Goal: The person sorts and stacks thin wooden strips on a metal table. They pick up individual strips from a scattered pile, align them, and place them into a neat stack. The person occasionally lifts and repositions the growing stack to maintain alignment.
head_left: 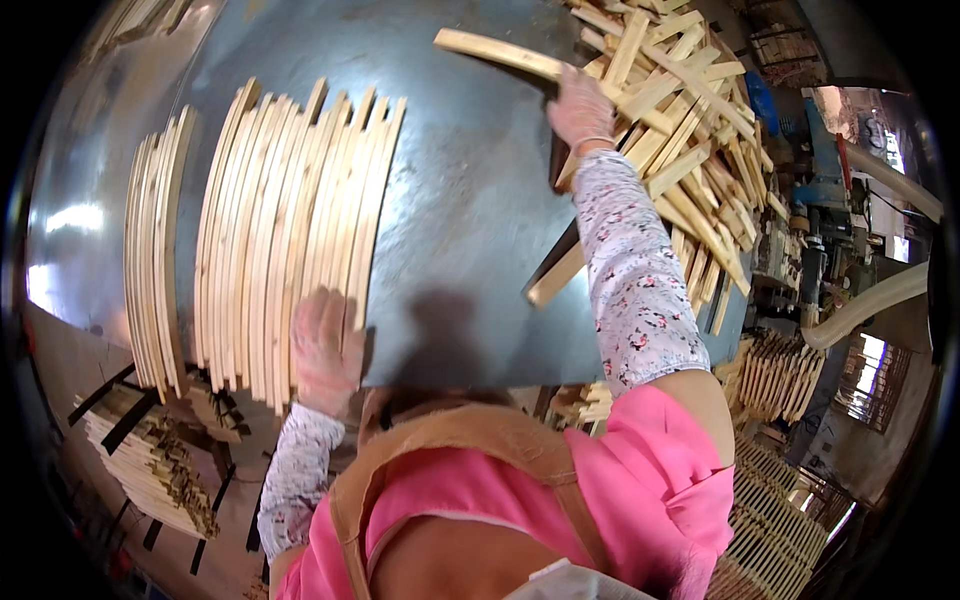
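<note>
The person stands at a grey metal table point(470, 240), sorting thin wooden slats. The step in hand looks like the pick: the right hand point(580, 105), gloved and reaching out toward one o'clock, is closed round the end of one pale slat point(500, 55), fingers wrapped over it. That slat lies across the top edge of a loose pile point(690, 130) heaped at the table's two o'clock corner, and sticks out toward twelve.

The left hand point(325, 350), also gloved, lies flat with fingers spread on the near ends of a neat row point(290, 220) of slats, at about eight o'clock from the table's middle. It seems to be squaring or holding those ends down. A second, narrower row point(155, 250) lies just beside it toward nine o'clock.

As I judge it, the next move calls for drawing the held slat clear of the heap without dragging its neighbours, then swinging it across the bare metal to lie against the right flank of the row, ends level with the rest.

Of packages, labels or signs I see none I can make out. Below the table edge at seven o'clock sits a stack point(150, 460) of cut wood on dark rails; at four o'clock more stacks point(775, 370) stand on the floor. A pale hose point(870, 300) curves past at three o'clock, with blue machinery point(825, 170) behind it.
</note>
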Demonstrator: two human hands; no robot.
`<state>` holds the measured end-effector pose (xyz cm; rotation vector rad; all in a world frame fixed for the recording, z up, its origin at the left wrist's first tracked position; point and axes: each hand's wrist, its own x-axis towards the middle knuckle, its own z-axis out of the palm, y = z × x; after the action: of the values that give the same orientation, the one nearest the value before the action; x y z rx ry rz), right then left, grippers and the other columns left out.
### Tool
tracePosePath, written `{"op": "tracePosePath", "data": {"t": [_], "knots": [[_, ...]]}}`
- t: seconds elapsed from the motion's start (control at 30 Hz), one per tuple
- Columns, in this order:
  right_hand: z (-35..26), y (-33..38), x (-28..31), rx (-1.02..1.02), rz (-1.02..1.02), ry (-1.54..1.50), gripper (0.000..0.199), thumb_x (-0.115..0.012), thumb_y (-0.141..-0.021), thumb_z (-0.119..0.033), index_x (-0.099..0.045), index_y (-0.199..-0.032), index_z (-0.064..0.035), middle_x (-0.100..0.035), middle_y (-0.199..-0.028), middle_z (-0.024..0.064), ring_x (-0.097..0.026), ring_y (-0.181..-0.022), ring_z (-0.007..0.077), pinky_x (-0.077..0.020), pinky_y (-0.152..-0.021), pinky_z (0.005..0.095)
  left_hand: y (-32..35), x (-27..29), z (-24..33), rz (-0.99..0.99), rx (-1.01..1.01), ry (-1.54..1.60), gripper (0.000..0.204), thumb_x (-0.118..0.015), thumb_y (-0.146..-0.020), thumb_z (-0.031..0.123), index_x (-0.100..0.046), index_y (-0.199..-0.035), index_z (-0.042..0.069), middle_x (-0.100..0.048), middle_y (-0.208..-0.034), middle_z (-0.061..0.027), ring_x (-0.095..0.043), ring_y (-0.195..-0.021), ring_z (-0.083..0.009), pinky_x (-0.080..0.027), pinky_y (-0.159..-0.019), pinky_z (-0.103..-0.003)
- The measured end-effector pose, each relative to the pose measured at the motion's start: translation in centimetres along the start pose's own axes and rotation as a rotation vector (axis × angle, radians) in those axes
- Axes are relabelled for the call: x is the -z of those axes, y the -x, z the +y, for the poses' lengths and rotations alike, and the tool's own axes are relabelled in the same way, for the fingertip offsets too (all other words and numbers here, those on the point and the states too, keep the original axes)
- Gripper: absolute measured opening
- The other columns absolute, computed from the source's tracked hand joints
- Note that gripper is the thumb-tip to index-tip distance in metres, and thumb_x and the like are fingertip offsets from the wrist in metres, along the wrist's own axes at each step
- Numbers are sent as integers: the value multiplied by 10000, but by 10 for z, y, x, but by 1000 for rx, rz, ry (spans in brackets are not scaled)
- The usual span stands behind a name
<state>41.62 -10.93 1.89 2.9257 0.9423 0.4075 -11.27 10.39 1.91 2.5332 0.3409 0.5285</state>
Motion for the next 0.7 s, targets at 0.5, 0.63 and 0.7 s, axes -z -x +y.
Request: {"op": "tracePosePath", "data": {"t": [0.5,0.63,0.7], "knots": [[58,79,34,-67,-424,-432,539,-679,-989,-363,-572,-1408,-41,-708,-1135,286,-729,-1027,475,-584,-933,539,-172,-241,164,-597,1003,1642,538,-645,-1043,255,-534,-1516,25,-677,-1151,-92,-703,-955,-220,-613,-871,-386],[36,40,7,-557,-103,-298,739,-790,-904,-321,-491,-1496,6,-607,-1362,318,-652,-1227,488,-543,-1045,520,-180,-246,163,-615,914,1520,529,-630,-1031,191,-529,-1521,21,-693,-1073,-81,-705,-896,-200,-608,-845,-359],[52,38,-15,-660,-47,-426,792,-807,-877,-279,-452,-1528,-1,-566,-1432,308,-601,-1300,491,-509,-1099,508,-181,-249,154,-602,827,1247,531,-617,-1025,159,-522,-1528,18,-697,-1050,-75,-704,-869,-192,-606,-830,-352]]}}
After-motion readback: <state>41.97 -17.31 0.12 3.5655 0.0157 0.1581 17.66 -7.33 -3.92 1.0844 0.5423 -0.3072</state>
